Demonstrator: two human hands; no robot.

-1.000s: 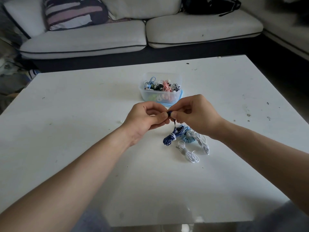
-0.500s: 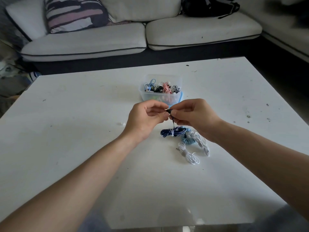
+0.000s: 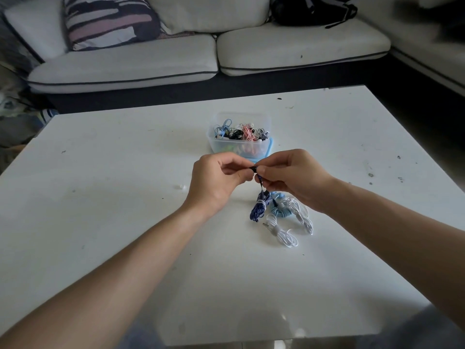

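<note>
A long white cushioned sofa (image 3: 125, 64) is seen behind a large white square table (image 3: 100, 197), and a striped pillow in dark, pink and white (image 3: 108, 21) is propped on the sofa's left end. A clear rectangular plastic box (image 3: 219, 144), filled with mixed coiled earphones, is set near the table's middle, just beyond the hands. The left hand (image 3: 216, 182) and the right hand (image 3: 294, 177) are brought together above the table, fingers curled, and a small black end piece (image 3: 253, 169) is pinched between the fingertips of both. From it a thin cord is hung down to a dark blue coiled earphone bundle (image 3: 259, 209), whose lower end is rested on the table just beside a light blue coiled bundle (image 3: 279, 211) and two white coiled bundles (image 3: 284, 233)
</note>
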